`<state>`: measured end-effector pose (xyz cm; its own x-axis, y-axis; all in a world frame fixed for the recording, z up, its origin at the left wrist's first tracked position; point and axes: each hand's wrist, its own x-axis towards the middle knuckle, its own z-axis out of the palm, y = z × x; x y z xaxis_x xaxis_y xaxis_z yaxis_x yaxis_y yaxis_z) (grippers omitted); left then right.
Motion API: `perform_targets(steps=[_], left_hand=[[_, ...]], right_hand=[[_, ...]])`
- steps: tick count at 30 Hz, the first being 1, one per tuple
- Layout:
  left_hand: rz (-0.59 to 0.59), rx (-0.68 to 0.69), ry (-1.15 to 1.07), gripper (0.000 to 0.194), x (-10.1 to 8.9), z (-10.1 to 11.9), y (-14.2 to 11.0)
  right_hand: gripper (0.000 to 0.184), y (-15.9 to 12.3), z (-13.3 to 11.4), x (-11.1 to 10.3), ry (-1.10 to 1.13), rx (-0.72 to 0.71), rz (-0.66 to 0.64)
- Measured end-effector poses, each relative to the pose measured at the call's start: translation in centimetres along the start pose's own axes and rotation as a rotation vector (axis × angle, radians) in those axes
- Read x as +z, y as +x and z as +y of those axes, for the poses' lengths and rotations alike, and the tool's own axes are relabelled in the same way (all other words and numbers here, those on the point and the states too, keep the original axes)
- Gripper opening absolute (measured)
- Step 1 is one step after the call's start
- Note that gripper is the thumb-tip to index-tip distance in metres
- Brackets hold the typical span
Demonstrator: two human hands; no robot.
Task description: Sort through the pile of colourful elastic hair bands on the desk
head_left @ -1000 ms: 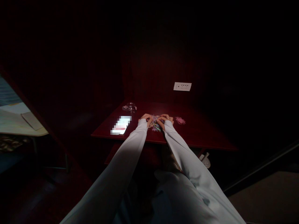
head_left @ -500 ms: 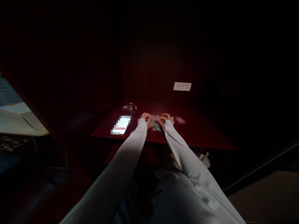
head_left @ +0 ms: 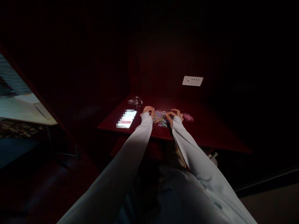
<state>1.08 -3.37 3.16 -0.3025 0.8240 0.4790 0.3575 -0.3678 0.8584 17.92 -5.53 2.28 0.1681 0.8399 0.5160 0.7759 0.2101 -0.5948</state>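
A loose pile of thin, multicoloured bands (head_left: 160,119), mostly lilac with some yellow and green loops, lies on the dark red desk (head_left: 201,133). My left hand (head_left: 147,111) is at the pile's left edge, its thumb and fingertips pinched together. Across from it, at the right edge, my right hand (head_left: 174,115) also pinches with thumb and forefinger, the other fingers bent. What sits in each pinch is too small to make out. Just right of my right hand is a smaller heap of pink bands (head_left: 188,117).
A lit phone (head_left: 127,119) lies left of my left hand. Behind it stands a small clear container (head_left: 136,101) with pinkish bits beside it. A white power socket (head_left: 192,81) is on the back wall. Dark partitions flank the desk; a pale table (head_left: 21,110) stands beyond the left one.
The head view has shifted, so the desk sits a little higher and further right. My hands have moved slightly apart over the pile, both still pinching.
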Motion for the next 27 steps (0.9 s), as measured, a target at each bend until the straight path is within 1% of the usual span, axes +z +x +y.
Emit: perform_targets(steps=[2, 4, 6, 7, 9, 10, 12, 15, 17, 19, 21, 22, 25, 27], left_hand=[[0.038, -0.018, 0.035, 0.025, -0.3, 0.6, -0.2], [0.006, 0.005, 0.078, 0.026, -0.4, 1.1, -0.3], [-0.112, 0.076, 0.125, 0.022, -0.3, 1.3, -0.3], [-0.172, 0.115, 0.157, 0.020, -0.3, 1.3, -0.3], [-0.258, 0.162, 0.211, 0.017, -0.3, 1.2, -0.3], [-0.289, 0.180, 0.225, 0.016, -0.3, 1.3, -0.3], [-0.312, 0.171, 0.251, 0.018, -0.6, 1.5, -0.5], [-0.356, 0.155, 0.272, 0.020, -0.9, 2.0, -0.7], [-0.380, 0.163, 0.292, 0.020, -1.1, 2.3, -0.8], [-0.363, 0.150, 0.305, 0.022, -1.1, 2.5, -0.8], [-0.322, 0.119, 0.330, 0.024, -1.1, 2.4, -0.9], [-0.302, 0.108, 0.343, 0.022, -1.1, 2.4, -1.0], [-0.277, 0.085, 0.360, 0.017, -0.7, 1.8, -1.0], [-0.272, 0.066, 0.369, 0.015, -0.3, 1.3, -1.0]], right_hand=[[0.028, 0.0, -0.2, -0.1, -0.013, 0.002, 0.016], [0.026, 0.1, -0.3, -0.1, -0.015, 0.011, 0.030], [0.025, 0.3, -0.3, 0.1, -0.004, -0.020, 0.026], [0.025, 0.3, -0.3, 0.3, 0.007, -0.072, -0.004], [0.027, 0.2, -0.2, 0.6, 0.009, -0.176, 0.013], [0.029, 0.1, -0.2, 0.7, 0.000, -0.204, 0.034], [0.031, -0.2, -0.4, 0.8, -0.018, -0.221, 0.098], [0.029, -0.2, -0.8, 0.9, -0.009, -0.170, 0.150], [0.026, 0.0, -1.0, 0.9, 0.018, -0.094, 0.152], [0.025, 0.1, -1.0, 0.6, 0.046, -0.012, 0.168], [0.029, 0.2, -0.5, -0.4, 0.070, 0.032, 0.240], [0.031, 0.2, -0.2, -1.1, 0.078, 0.050, 0.285], [0.043, 0.5, 1.5, -4.1, 0.081, 0.135, 0.460], [0.049, 1.0, 2.9, -6.4, 0.031, 0.131, 0.477]])
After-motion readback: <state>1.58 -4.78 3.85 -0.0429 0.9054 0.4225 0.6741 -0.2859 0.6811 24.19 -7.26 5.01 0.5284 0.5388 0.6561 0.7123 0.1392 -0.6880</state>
